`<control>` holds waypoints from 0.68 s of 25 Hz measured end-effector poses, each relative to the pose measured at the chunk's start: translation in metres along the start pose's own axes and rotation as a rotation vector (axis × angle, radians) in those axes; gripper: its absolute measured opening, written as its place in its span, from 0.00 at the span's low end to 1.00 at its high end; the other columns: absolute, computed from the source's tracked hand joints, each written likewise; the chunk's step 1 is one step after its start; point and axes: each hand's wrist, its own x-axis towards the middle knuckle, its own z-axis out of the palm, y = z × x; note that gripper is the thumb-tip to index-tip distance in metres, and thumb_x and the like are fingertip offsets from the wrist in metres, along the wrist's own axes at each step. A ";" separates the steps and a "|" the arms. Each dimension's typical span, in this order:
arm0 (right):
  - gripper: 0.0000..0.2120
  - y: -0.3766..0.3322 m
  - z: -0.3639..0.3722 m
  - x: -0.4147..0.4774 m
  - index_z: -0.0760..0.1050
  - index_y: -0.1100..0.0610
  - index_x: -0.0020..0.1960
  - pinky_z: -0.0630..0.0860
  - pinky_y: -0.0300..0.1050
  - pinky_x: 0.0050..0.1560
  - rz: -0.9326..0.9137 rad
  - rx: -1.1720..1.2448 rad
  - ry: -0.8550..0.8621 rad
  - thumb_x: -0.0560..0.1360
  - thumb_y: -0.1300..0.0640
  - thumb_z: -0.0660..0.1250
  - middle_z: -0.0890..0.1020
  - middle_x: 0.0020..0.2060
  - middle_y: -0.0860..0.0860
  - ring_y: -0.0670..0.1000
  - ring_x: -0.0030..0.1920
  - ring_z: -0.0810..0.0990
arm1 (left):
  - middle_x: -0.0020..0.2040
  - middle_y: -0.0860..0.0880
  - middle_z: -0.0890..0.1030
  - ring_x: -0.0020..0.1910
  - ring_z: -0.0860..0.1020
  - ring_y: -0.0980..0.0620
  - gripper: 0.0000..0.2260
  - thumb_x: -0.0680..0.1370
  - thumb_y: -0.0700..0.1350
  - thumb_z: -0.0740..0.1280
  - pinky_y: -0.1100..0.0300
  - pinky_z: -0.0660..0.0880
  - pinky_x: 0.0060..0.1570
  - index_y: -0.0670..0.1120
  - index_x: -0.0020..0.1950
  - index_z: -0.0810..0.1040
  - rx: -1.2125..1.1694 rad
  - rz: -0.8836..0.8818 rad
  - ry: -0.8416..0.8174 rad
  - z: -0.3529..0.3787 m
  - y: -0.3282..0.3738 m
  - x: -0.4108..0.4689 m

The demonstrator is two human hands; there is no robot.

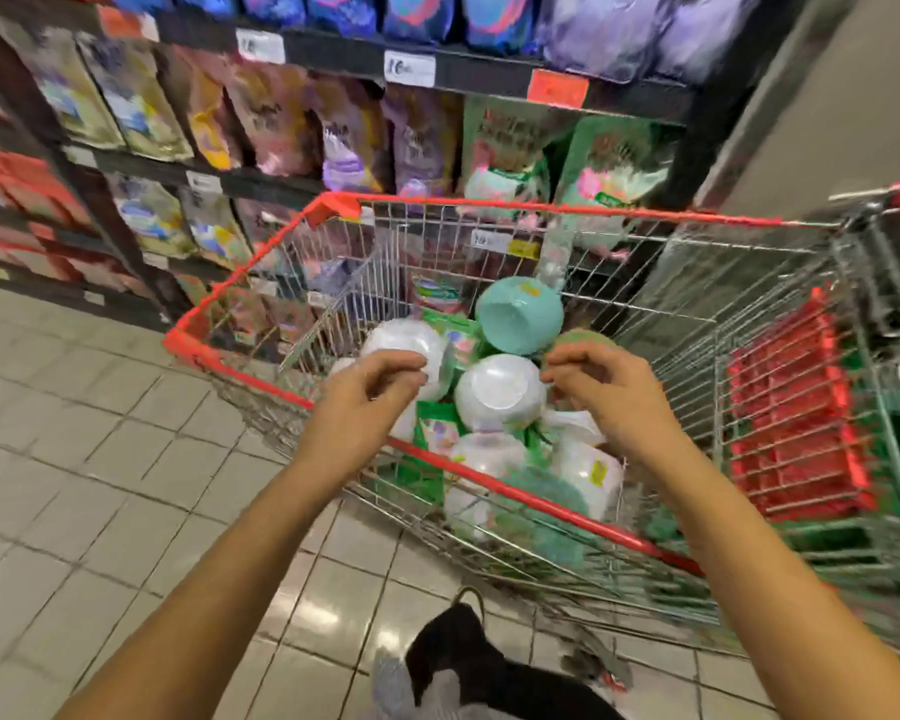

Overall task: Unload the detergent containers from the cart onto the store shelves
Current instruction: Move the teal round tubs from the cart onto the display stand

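My left hand (370,407) and right hand (606,394) hover over the cart (541,207), fingers (404,375) loosely curled, holding nothing; I'd clasp the white tub (500,392) mid-cart from both sides.

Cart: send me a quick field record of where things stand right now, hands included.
cart: wire, red rim, parked at the shelves
load: several white containers, one teal container on top, green pouches between them
left hand: above the load, fingers loosely curled, nothing visibly held
right hand: likewise, beside the middle white container
shelves: stocked with pouches, price tags on the edges
unloading: much left in the cart
image: motion-blurred, labels unreadable
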 end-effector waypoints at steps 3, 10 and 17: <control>0.08 0.015 -0.021 0.071 0.77 0.65 0.52 0.71 0.28 0.30 0.039 -0.089 0.080 0.75 0.71 0.64 0.79 0.38 0.59 0.38 0.26 0.76 | 0.46 0.48 0.83 0.45 0.80 0.53 0.06 0.78 0.39 0.67 0.67 0.73 0.44 0.48 0.51 0.80 0.051 0.014 -0.061 0.027 0.003 0.089; 0.07 0.089 -0.037 0.200 0.78 0.62 0.50 0.74 0.45 0.41 0.251 -0.219 0.204 0.75 0.68 0.63 0.78 0.34 0.56 0.53 0.35 0.76 | 0.48 0.50 0.79 0.44 0.76 0.55 0.06 0.79 0.41 0.65 0.65 0.72 0.40 0.47 0.52 0.81 0.127 -0.213 -0.148 0.083 -0.042 0.242; 0.15 0.171 -0.010 0.284 0.70 0.58 0.63 0.75 0.45 0.50 0.505 0.197 0.385 0.78 0.53 0.64 0.78 0.49 0.55 0.54 0.48 0.77 | 0.61 0.47 0.78 0.46 0.75 0.53 0.15 0.80 0.52 0.64 0.61 0.69 0.40 0.45 0.62 0.77 0.095 -0.393 -0.210 0.127 -0.123 0.345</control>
